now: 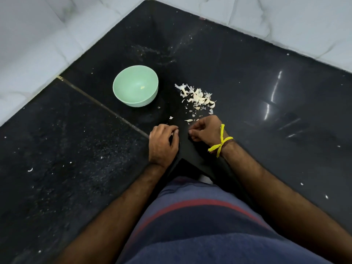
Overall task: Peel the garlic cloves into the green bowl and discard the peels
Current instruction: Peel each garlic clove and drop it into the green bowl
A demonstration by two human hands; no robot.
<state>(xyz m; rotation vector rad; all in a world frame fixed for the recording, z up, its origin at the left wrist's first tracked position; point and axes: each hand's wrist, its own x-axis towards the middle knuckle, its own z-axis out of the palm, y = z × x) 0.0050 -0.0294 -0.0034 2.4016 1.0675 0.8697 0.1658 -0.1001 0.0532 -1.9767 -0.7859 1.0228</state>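
Both hands curled: left hand [164,143] pinches a garlic clove [172,133]; right hand [205,129] empty.

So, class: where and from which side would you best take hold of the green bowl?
Probably at the rim of the green bowl, on its right side, nearest the hands: thumb inside, fingers outside. It stands upright and open, the round wall narrows downward and gives little purchase, and only a small pale bit lies inside.
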